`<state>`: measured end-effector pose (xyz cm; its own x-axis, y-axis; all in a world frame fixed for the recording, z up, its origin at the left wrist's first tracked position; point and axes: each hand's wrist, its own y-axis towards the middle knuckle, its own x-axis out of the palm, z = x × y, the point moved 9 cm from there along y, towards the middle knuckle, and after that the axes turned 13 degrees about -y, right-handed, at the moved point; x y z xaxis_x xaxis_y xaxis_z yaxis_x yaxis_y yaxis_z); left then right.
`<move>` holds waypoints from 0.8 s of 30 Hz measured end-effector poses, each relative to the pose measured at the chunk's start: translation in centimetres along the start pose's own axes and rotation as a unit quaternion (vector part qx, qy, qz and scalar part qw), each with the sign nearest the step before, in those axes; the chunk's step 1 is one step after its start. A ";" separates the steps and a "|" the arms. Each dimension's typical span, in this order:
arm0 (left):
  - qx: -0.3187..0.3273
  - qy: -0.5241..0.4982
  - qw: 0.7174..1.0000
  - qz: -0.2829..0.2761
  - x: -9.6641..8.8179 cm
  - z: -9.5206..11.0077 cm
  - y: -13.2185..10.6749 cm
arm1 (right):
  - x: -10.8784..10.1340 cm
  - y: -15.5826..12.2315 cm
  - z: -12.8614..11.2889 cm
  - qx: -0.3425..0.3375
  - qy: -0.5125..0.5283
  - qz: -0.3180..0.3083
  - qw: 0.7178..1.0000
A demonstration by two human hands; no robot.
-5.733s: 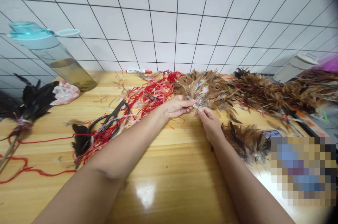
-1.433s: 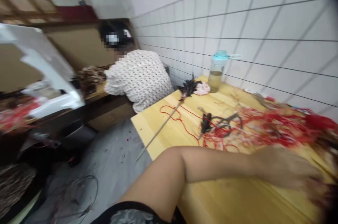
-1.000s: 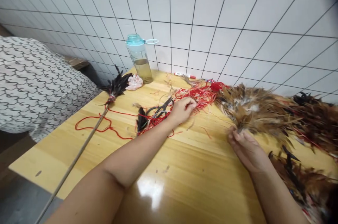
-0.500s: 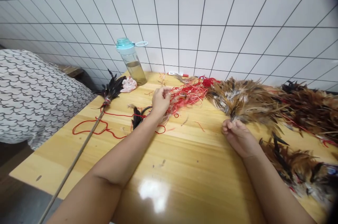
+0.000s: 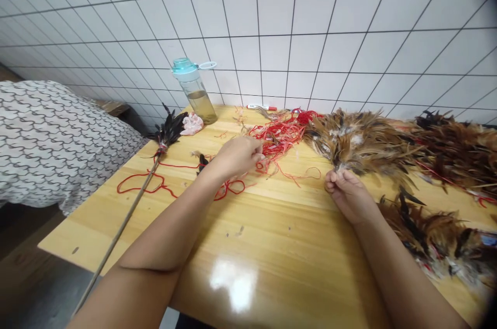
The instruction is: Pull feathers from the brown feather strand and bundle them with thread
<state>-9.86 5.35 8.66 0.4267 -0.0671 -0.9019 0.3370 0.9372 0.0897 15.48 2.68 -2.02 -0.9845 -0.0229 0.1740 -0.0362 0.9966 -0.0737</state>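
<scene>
My left hand [image 5: 241,155] is closed in a pinch at the near edge of a tangled pile of red string [image 5: 285,135]; whatever its fingertips hold is too small to make out. Thin red strands trail from the pile toward my right hand [image 5: 347,192]. That hand is also pinched shut, just in front of a heap of brown feathers [image 5: 368,140], and its contents cannot be made out. Left of my left forearm lies a thin stick [image 5: 126,220] with black feathers [image 5: 171,130] bound at its far end. Red cord [image 5: 128,178] runs loose from the binding.
A water bottle [image 5: 200,101] and a pink scrunchie [image 5: 192,123] stand at the back left. A red-and-white marker [image 5: 262,108] lies by the tiled wall. Darker feathers [image 5: 458,155] and another feather bunch [image 5: 438,241] cover the right. Patterned cloth [image 5: 66,143] is beyond the table's left edge.
My left hand has come nearer and slightly right, from beside the red pile to its near edge. Red strands now stretch out to the right. My right hand stays pinched in nearly the same place.
</scene>
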 end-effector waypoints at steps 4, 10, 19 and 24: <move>-0.021 -0.003 0.999 -0.031 -1.3 -1.3 -1.1 | -0.2 0.2 0.6 0.010 0.006 -0.001 1.000; -0.015 -0.042 0.995 -0.092 1.2 -2.8 -5.9 | -0.5 0.5 1.1 0.011 0.006 -0.004 1.000; 0.019 -0.050 0.998 -0.018 4.3 -2.5 -7.4 | -0.5 0.1 1.1 0.020 -0.017 0.009 1.000; 0.043 -0.037 0.998 -0.036 4.2 -1.8 -6.1 | -0.6 -0.1 0.8 0.008 -0.044 0.020 0.999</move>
<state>-11.65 -0.05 3.54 0.4584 -0.1617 -0.8739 0.4393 0.8960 0.0647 15.96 2.55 -2.90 -0.9965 0.0085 0.0835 0.0005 0.9955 -0.0949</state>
